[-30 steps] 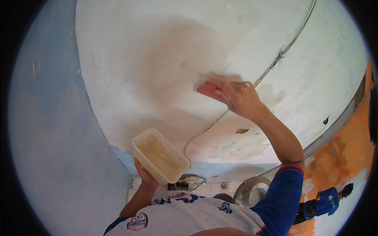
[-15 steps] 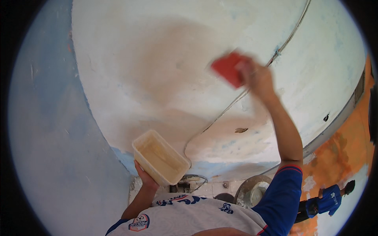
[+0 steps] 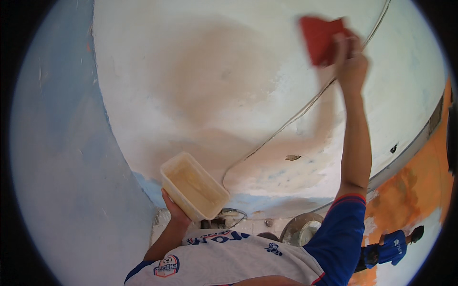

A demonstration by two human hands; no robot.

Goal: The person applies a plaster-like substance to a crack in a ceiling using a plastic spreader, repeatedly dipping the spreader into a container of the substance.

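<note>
In my raised right hand (image 3: 352,59) is a red putty scraper (image 3: 320,40), its wide blade turned left against or close by the pale wall (image 3: 267,62); motion blurs it, so contact is hard to judge. The fingers wrap round the scraper's handle side. Low at the left, my left hand (image 3: 177,212) grips a whitish rectangular plastic tub (image 3: 194,187) from its underside and left edge. The tub is tilted, and a cream-coloured residue or paste coats its inside.
A thin cable (image 3: 300,113) runs diagonally over the wall, near a small hole (image 3: 293,157). A blue-grey wall (image 3: 57,138) stands at left. On the floor below are a round basin (image 3: 291,229) and a white bucket (image 3: 310,232). At the lower right another person (image 3: 389,248) wears blue.
My right hand has swept up and to the right with the scraper, the arm straightening. The tub in my left hand has barely shifted.
</note>
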